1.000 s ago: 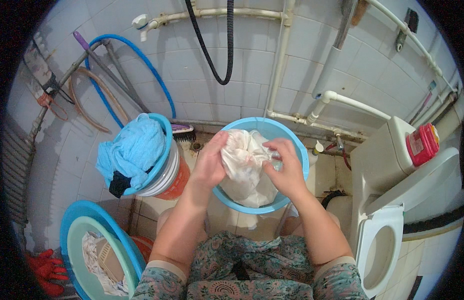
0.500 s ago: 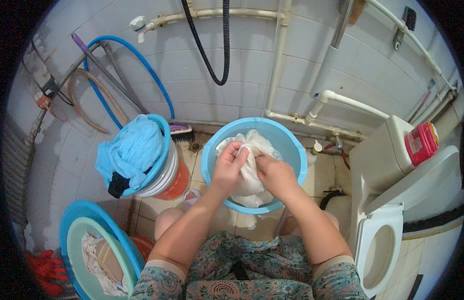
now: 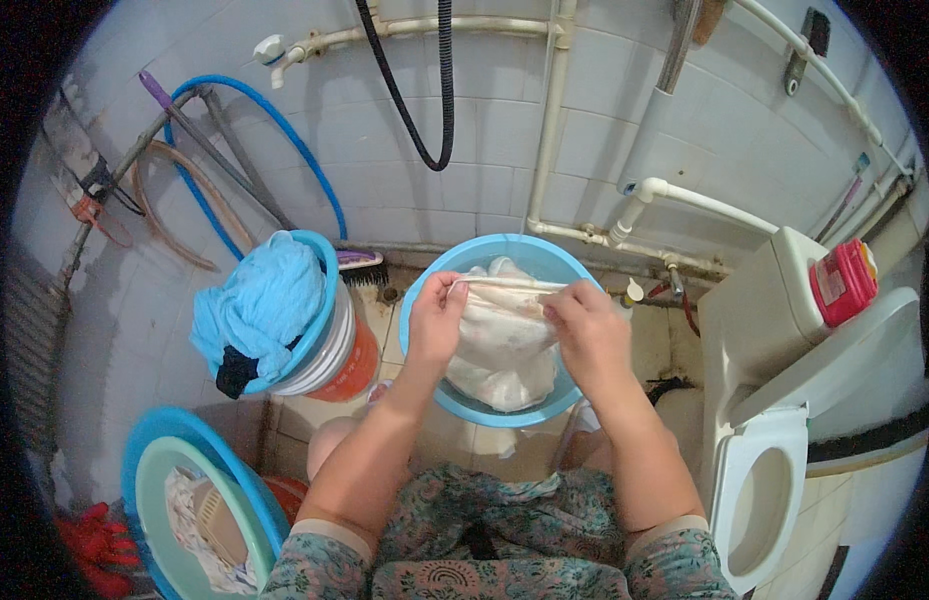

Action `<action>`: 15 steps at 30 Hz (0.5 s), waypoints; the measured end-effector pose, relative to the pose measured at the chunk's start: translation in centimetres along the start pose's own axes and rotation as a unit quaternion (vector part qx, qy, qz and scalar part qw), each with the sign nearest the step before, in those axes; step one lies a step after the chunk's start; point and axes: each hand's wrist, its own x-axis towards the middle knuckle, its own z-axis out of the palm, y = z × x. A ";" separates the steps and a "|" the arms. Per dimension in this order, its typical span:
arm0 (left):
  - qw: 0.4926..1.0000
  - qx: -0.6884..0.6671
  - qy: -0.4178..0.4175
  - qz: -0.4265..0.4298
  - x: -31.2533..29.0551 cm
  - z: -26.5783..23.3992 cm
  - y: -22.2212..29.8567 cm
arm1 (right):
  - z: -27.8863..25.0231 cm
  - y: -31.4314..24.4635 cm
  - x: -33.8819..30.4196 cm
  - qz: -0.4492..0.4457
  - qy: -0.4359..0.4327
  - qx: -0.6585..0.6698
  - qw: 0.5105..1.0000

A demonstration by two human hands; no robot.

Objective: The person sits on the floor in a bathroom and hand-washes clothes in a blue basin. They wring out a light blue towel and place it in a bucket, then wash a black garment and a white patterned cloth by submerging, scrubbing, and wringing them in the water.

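A wet white garment (image 3: pixel 506 350) is stretched between my two hands over a light-blue basin (image 3: pixel 581 262) on the floor. My left hand (image 3: pixel 436 320) pinches one end of its band-like top edge, and my right hand (image 3: pixel 594 332) grips the other end. Faint yellowish-brown marks show along that edge. The lower part of the cloth hangs in a bunch down into the basin, where more white cloth lies behind it. What lies beneath the cloth in the basin is hidden.
To the left, a bucket (image 3: pixel 349 355) bears a blue basin heaped with light-blue cloth (image 3: pixel 269 295) and a black piece. Nested basins (image 3: pixel 144 470) with laundry stand nearer. A scrub brush (image 3: pixel 362 262) lies by the wall; a bottle (image 3: pixel 632 293) and toilet (image 3: pixel 759 500) are right.
My hands have moved apart, from bunched together at the middle of the cloth to opposite ends of its edge. The garment is now spread out taut between them.
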 end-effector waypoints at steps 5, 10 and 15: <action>0.956 0.279 -0.085 0.037 -0.1 -0.2 -0.2 | -0.2 0.4 -0.2 0.165 0.084 0.335 0.924; 0.920 0.357 -0.065 0.150 -1.2 0.7 1.5 | 1.3 1.5 -0.4 0.318 0.086 0.574 0.750; 0.975 0.048 -0.210 -0.058 -1.1 -0.8 2.7 | 2.1 0.8 -0.3 0.174 0.074 0.474 0.860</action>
